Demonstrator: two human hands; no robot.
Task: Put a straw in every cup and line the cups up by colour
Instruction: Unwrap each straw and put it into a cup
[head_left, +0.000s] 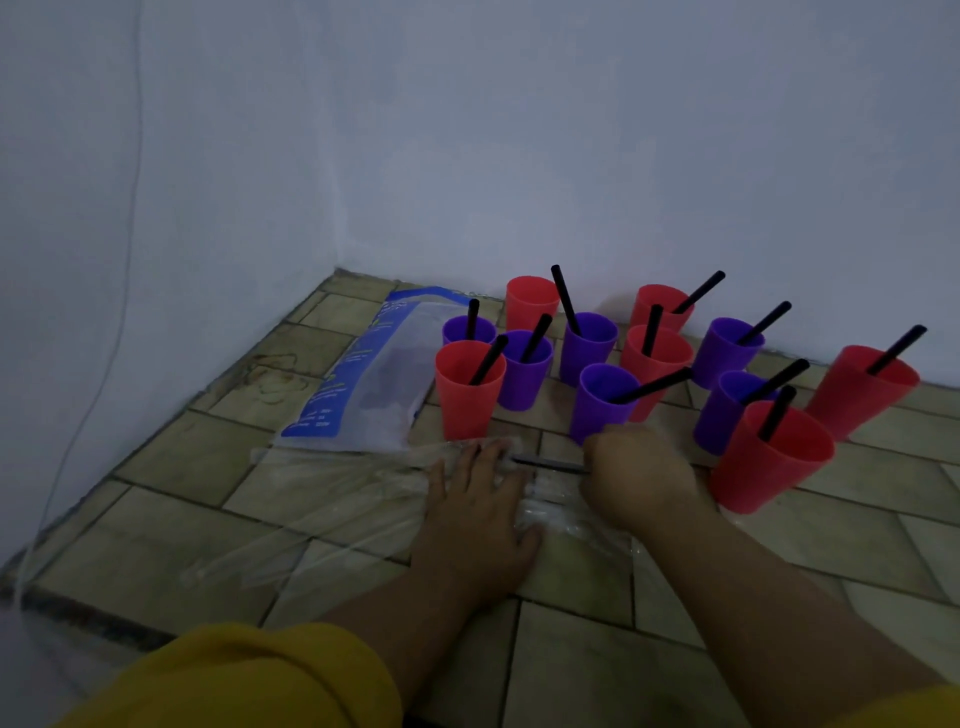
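Observation:
Several red and purple cups stand mixed on the tiled floor near the wall, most with a black straw inside. The far red cup (530, 304) at the back shows no straw of its own. My left hand (480, 512) lies flat, fingers spread, pressing on a clear plastic straw wrapper (322, 499). My right hand (641, 475) is closed around one end of a black straw (545, 464) that sticks out of the wrapper, just in front of a purple cup (605, 402). A red cup (769, 460) stands right beside that hand.
A blue-and-clear plastic bag (363, 374) lies left of the cups. Walls meet in a corner behind. A thin white cable (124, 291) hangs down the left wall. The floor's raised edge (93, 618) runs at the near left.

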